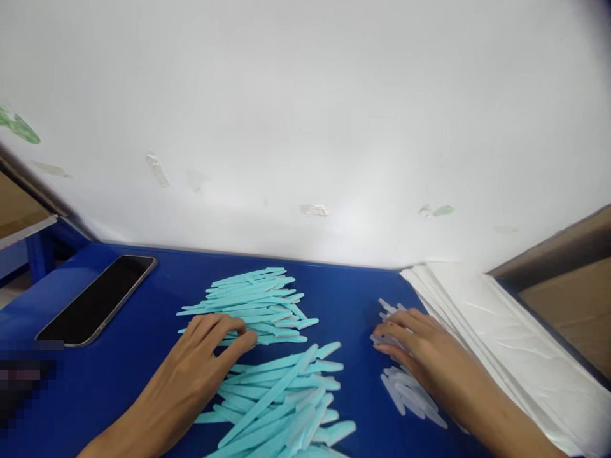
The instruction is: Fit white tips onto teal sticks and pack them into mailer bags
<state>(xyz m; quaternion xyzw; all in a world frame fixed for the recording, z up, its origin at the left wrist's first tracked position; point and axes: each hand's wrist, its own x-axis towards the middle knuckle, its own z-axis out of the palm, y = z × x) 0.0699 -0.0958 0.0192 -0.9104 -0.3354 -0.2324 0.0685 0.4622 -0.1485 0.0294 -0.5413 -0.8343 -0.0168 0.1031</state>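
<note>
Two piles of turquoise eyebrow razors lie on the blue table, a far pile (258,296) and a near pile (281,401). My left hand (205,350) rests at the left side between them, over the far pile's lower edge. Its fingers are bent, with the thumb apart from the index finger and nothing seen between them. On the right, my right hand (420,343) reaches into small translucent plastic caps, its fingers and thumb closing on a cap (382,340). More caps (410,394) lie just below that hand; its palm hides some.
A smartphone (98,302) with a dark screen lies at the left of the blue table (157,299). White flat sheets or bags (482,318) are stacked at the right edge. A white wall (305,127) with tape scraps rises behind. Cardboard (573,299) stands at the far right.
</note>
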